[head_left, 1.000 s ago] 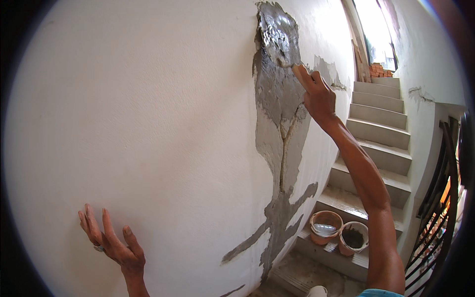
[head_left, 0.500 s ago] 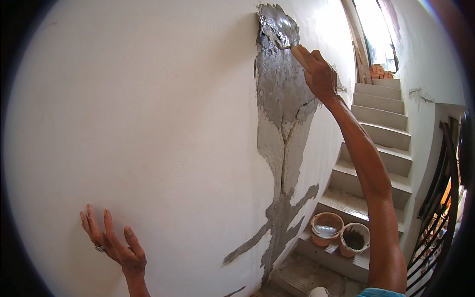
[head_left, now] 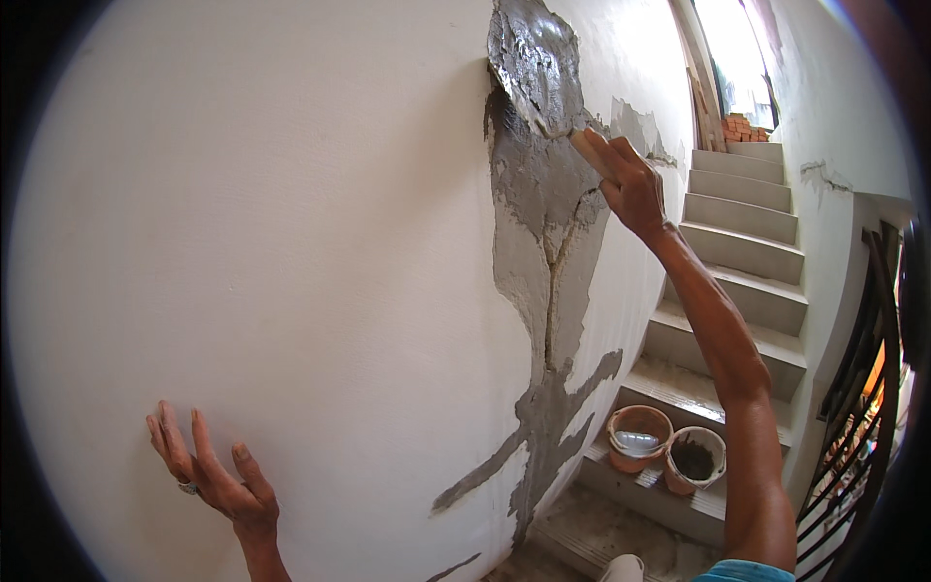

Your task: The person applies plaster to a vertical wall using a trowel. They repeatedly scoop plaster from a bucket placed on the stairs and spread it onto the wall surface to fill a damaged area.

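Note:
My right hand (head_left: 630,189) grips a trowel (head_left: 585,143) by its pale wooden handle, with the thin blade against the wet grey mortar patch (head_left: 543,179) high on the white wall (head_left: 291,242). The upper mortar is shiny and uneven. Below it a crack runs down through duller grey patching, with streaks branching lower down. My left hand (head_left: 208,470) rests with fingers spread and fingertips on the white wall at lower left, a ring on one finger.
Tiled stairs (head_left: 737,223) rise at the right toward a bright opening with stacked orange bricks (head_left: 745,129). An orange bucket with water (head_left: 635,456) and a bucket of grey mortar (head_left: 693,470) stand on a lower step. A dark curved railing (head_left: 878,320) is at the far right.
The trowel in my right hand moved up on the patch half a second ago and is now lower again. My left hand stays on the wall; the view has shifted slightly.

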A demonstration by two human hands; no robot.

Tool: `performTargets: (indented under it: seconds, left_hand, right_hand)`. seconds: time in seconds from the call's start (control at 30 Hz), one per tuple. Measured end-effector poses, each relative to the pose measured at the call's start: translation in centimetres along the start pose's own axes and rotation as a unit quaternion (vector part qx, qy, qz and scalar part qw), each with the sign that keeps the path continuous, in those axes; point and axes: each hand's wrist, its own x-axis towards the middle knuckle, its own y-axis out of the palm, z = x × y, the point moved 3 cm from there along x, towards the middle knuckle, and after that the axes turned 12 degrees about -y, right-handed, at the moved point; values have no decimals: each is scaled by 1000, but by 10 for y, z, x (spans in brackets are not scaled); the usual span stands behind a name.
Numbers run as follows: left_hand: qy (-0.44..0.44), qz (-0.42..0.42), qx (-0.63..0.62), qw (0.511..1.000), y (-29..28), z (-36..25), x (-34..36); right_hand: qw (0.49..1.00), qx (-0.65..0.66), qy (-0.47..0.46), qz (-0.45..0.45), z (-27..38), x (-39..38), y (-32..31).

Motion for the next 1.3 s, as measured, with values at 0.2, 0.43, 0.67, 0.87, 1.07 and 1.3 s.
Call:
performTargets:
  seconds: [0.2, 0.43, 0.67, 0.87, 1.07, 1.3]
  left_hand:
    - [2, 7, -12, 1000, -2, -2, 2]
    - [-15, 9, -8, 1000, -4, -1, 1]
    - [-21, 14, 9, 1000, -2, 0, -1]
    - [-25, 15, 22, 999, -4, -1, -2]
    - [-24, 20, 24, 999, -2, 1, -2]
    - [-16, 10, 22, 1000, -1, 3, -3]
  right_hand:
    - [997, 74, 29, 10, 13, -28, -8]
    - [989, 94, 90, -72, 4, 4, -12]
    - [990, -25, 105, -95, -25, 84, 4]
    - [992, -76, 1, -104, -9, 109, 4]
    - [996, -57, 17, -60, -14, 82, 16]
    - [995, 7, 48, -91, -32, 52, 16]
